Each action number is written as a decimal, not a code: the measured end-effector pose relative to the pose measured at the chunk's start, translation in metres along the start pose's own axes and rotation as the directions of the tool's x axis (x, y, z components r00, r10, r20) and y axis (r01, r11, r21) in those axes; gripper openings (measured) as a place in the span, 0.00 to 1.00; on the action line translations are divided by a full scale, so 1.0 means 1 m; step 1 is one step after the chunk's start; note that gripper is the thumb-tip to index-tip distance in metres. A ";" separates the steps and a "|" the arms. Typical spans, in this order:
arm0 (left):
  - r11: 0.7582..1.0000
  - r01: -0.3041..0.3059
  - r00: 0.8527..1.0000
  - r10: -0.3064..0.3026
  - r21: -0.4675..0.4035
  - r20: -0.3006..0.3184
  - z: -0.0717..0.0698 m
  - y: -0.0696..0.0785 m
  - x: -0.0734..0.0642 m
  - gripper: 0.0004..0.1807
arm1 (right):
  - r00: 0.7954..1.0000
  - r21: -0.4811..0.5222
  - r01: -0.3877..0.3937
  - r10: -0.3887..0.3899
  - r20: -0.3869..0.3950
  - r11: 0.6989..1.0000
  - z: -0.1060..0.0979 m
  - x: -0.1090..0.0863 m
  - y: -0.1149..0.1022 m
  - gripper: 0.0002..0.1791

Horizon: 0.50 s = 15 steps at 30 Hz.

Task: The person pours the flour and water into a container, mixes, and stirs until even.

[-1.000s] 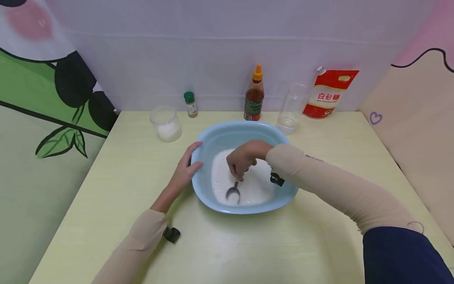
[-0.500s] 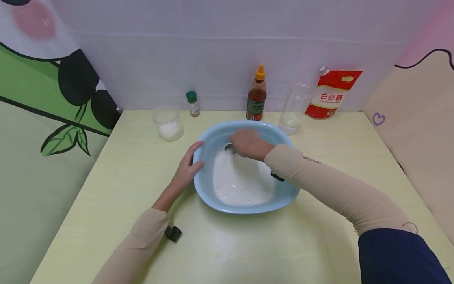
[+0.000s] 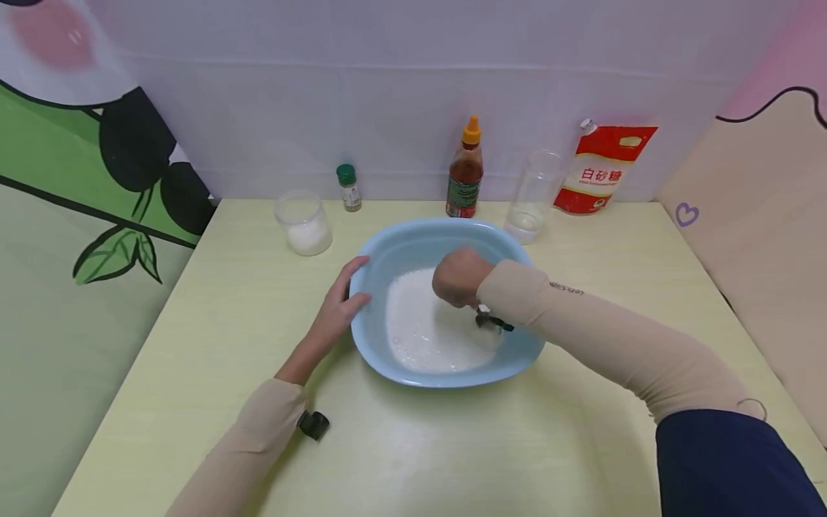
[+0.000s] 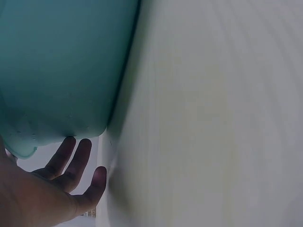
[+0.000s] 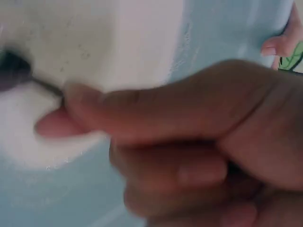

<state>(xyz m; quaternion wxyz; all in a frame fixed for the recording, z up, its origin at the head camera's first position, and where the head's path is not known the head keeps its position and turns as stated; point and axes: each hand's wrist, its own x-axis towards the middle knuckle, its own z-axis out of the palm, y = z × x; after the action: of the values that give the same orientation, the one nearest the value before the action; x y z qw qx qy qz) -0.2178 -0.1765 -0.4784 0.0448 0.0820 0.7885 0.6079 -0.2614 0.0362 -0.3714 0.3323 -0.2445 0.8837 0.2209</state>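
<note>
A pale blue plastic basin (image 3: 446, 383) stands mid-table with white, slightly bubbly liquid (image 3: 420, 330) in its bottom. At its left side my left hand (image 3: 339, 305) holds the rim, thumb over the edge. The left wrist view shows other fingers (image 4: 69, 175) bent against the basin's outer wall. My right hand (image 3: 460, 278) is over the liquid, pinching the thin handle of a small metal spoon (image 5: 15, 70) between thumb and forefinger, the other fingers curled in. Motion blurs the spoon's bowl in the right wrist view.
Behind the basin stand a clear cup (image 3: 304, 226) of white stuff, a green-capped jar (image 3: 349, 188), a sauce bottle (image 3: 464, 176), a tall glass (image 3: 533, 197) with a little clear liquid, and a red-and-white sugar pouch (image 3: 601, 170). A wall backs the table.
My right hand has swept the spoon from the front of the liquid to the back, then round toward the basin's right side. The left hand stays on the rim.
</note>
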 end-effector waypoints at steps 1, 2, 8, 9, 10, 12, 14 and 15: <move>1.000 0.003 1.000 -0.003 0.002 -0.001 0.000 0.000 -0.001 0.36 | 0.997 0.036 0.058 -0.060 0.043 0.998 -0.001 0.002 0.000 0.11; 1.000 0.002 1.000 -0.002 0.003 -0.001 0.000 0.000 -0.001 0.36 | 0.987 0.017 0.131 -0.132 0.094 0.991 -0.002 0.005 -0.001 0.09; 1.000 -0.010 1.000 0.010 0.010 -0.008 -0.001 0.000 -0.002 0.36 | 0.936 0.324 0.281 -0.333 0.115 0.903 -0.008 0.021 -0.004 0.10; 1.000 -0.012 1.000 0.012 0.012 -0.010 -0.001 0.000 -0.002 0.36 | 0.938 0.359 0.289 -0.338 0.079 0.887 -0.008 0.023 -0.004 0.10; 1.000 -0.015 1.000 0.015 0.010 -0.011 -0.001 0.000 -0.002 0.36 | 0.939 0.390 0.298 -0.340 0.043 0.871 -0.008 0.025 -0.003 0.11; 1.000 -0.020 1.000 0.021 0.014 -0.008 0.000 -0.001 -0.003 0.36 | 0.944 0.425 0.310 -0.328 -0.033 0.850 -0.008 0.028 -0.002 0.12; 1.000 -0.021 1.000 0.021 0.013 -0.003 0.000 -0.001 -0.003 0.36 | 0.951 0.420 0.309 -0.285 -0.120 0.853 -0.008 0.029 0.000 0.11; 1.000 -0.020 1.000 0.020 0.011 -0.004 0.000 -0.001 -0.003 0.36 | 0.952 0.394 0.304 -0.257 -0.168 0.867 -0.008 0.030 0.002 0.11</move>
<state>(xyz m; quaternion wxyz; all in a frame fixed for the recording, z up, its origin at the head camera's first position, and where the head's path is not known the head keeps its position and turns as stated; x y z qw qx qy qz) -0.2149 -0.1776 -0.4789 0.0368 0.0891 0.7910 0.6041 -0.2859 0.0244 -0.3862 0.3559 -0.3058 0.8823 -0.0367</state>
